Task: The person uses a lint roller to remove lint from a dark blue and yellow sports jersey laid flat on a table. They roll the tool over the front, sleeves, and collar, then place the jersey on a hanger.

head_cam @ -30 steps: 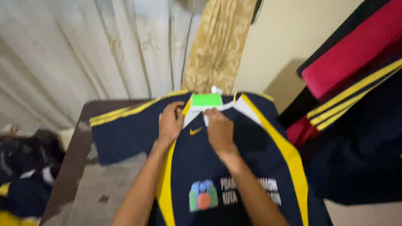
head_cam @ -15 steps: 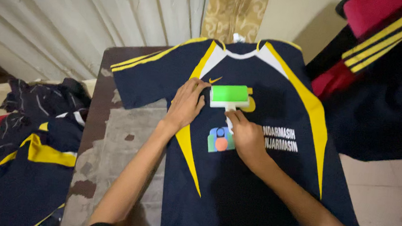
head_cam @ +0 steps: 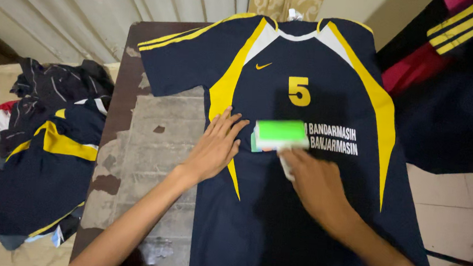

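Note:
A dark navy sports jersey [head_cam: 319, 83] with yellow stripes and white collar panels lies flat on a worn brown table [head_cam: 146, 137]. My right hand [head_cam: 314, 184] grips the white handle of a lint roller whose green head [head_cam: 281, 132] rests across the jersey's chest. My left hand [head_cam: 216, 145] lies flat, fingers spread, on the jersey's yellow side stripe just left of the roller, holding the cloth down.
A heap of navy and yellow garments [head_cam: 44, 146] lies on the floor to the left of the table. More navy, yellow and red clothing [head_cam: 454, 82] hangs at the right. Pale curtains [head_cam: 89, 9] hang behind the table. Tiled floor [head_cam: 461, 212] shows at the lower right.
The roller has moved from the collar down the chest toward me, and both hands came down with it. The view has tilted down, showing more of the jersey.

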